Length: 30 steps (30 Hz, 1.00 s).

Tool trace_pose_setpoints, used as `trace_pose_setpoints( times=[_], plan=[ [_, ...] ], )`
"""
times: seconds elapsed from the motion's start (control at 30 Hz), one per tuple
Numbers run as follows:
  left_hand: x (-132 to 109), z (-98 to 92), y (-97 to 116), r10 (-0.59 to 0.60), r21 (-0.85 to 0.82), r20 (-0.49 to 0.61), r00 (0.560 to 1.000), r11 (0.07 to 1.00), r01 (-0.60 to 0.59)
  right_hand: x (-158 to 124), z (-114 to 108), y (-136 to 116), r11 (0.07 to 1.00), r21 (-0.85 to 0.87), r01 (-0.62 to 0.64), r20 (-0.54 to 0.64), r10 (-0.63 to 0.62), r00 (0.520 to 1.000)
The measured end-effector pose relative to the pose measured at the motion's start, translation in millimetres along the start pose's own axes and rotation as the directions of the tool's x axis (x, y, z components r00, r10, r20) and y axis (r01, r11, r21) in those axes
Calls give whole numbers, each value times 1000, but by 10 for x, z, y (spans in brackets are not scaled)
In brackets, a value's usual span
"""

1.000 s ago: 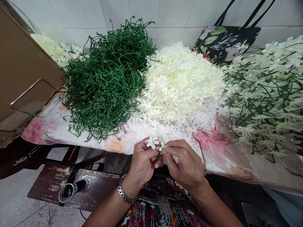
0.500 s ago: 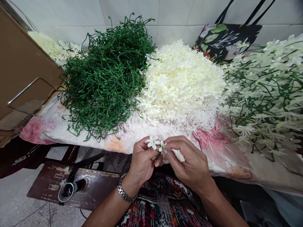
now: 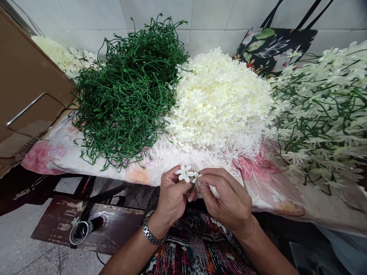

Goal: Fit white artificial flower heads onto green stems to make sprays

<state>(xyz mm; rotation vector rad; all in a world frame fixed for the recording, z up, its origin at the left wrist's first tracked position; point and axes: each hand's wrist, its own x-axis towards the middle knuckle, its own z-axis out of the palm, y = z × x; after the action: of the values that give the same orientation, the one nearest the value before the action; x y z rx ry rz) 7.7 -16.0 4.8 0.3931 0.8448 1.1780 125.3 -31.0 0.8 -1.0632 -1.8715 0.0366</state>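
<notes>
My left hand (image 3: 174,191), with a metal watch on the wrist, is closed at the near edge of the table. Its thumb and fingers pinch a green artificial flower stem, mostly hidden, and a white flower (image 3: 185,173) shows above the thumb. Close beside it, my right hand (image 3: 225,194) pinches a second small white flower (image 3: 195,177) between thumb and forefinger, right against the stem. Beyond my hands lie a heap of green plastic stems (image 3: 129,91) and a heap of loose white blossoms (image 3: 220,99).
Flowers joined to stems (image 3: 323,122) are piled at the right. A floral cloth (image 3: 263,175) covers the table. A cardboard box (image 3: 31,68) stands at the left, a black floral bag (image 3: 275,49) at the back. Low on the left, a plastic cup (image 3: 80,232) rests on a brown bench (image 3: 117,225).
My right fingers have closed in on the small flower, covering more of it and tilting it. The left hand stays almost where it was, and the heaps look the same.
</notes>
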Motion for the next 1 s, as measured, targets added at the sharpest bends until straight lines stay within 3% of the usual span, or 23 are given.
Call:
trace_pose_setpoints(
  times=[0.1, 0.33, 0.57, 0.83, 1.0],
  plan=[
    [-4, 1, -8, 12, 9, -6, 1000, 1000, -12, 16, -16, 4, 1000, 19, -2, 21, 2, 1000],
    [1, -26, -15, 20, 26, 18, 1000, 999, -21, 65, -40, 8, 973, 184, -143, 81, 130, 988],
    [13, -27, -34, 42, 48, 17, 999, 998, -43, 98, -51, 15, 959, 199, -201, 123, 179, 976],
    [4, 29, -62, 93, 41, -138, 986, 995, -88, 80, -99, 49, 923, 218, -317, 203, 275, 940],
    [-20, 17, -106, 120, 82, -132, 984, 991, -110, 60, -100, 50, 926, 166, -339, 230, 298, 927]
  ],
)
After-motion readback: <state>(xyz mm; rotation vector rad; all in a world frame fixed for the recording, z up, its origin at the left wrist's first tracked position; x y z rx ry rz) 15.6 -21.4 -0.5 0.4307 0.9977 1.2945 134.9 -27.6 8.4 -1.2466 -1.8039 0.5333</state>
